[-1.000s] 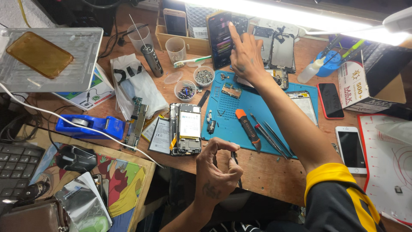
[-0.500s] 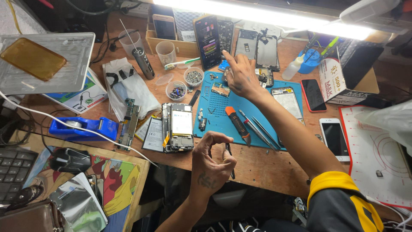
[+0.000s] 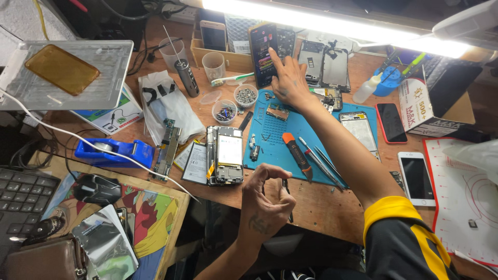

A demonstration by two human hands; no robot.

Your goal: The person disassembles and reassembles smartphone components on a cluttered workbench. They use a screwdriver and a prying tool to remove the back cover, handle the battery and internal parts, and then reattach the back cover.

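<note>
Reaching: right hand is stretched far across the bench, fingers spread, index tip touching the lit phone, which stands upright.
Left hand: near edge, pinching dark tweezers.
Between them: blue mat, orange screwdriver, opened phone just left.

The keyboard runs off the left edge, only its corner showing, and the brown pouch is cut by the bottom edge. The left hand curls over a thin dark tool, fingers hiding its top, so what kind of tool it is I can't tell. The contents of the two small cups are too tiny to make out.
</note>
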